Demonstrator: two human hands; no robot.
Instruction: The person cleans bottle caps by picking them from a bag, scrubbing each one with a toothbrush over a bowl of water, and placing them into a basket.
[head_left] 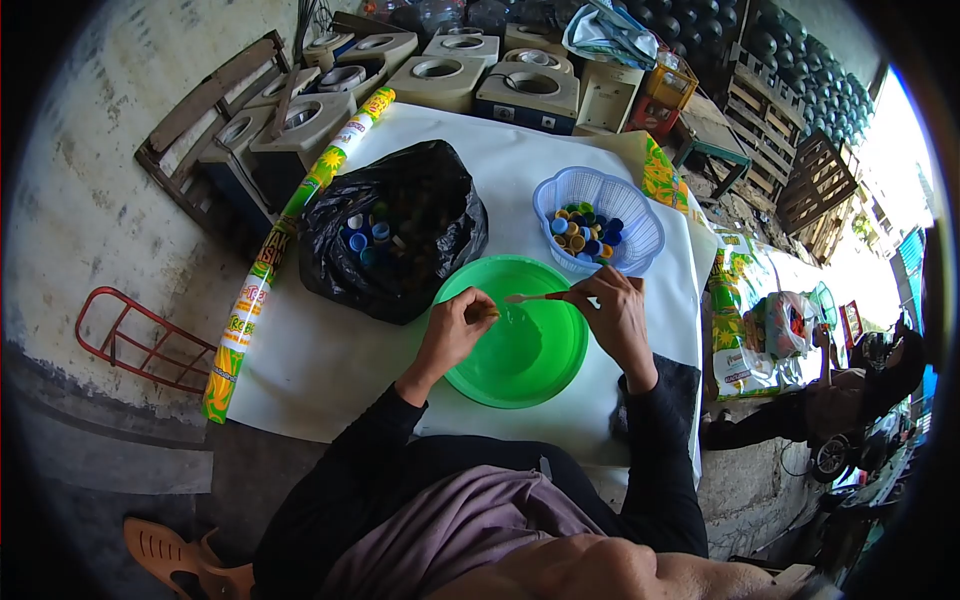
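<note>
My right hand [615, 312] is closed around the red handle of a toothbrush [535, 297], whose pale bristle end points left over the green basin [565, 372]. My left hand [460, 328] pinches a small yellowish bottle cap, mostly hidden by the fingers, above the basin's left side. The brush head is close to the left fingertips, with a small gap. Some water shows in the basin. Behind it on the right, a blue plastic basket [648, 225] holds several coloured bottle caps [580, 240]. More caps [380, 232] lie inside an open black plastic bag [335, 270] on the left.
A white sheet [330, 395] covers the table, with its printed roll [270, 255] along the left edge. A dark cloth [675, 395] lies at the right. Old dispenser casings [430, 85] stand behind. Another person [840, 400] is at the far right.
</note>
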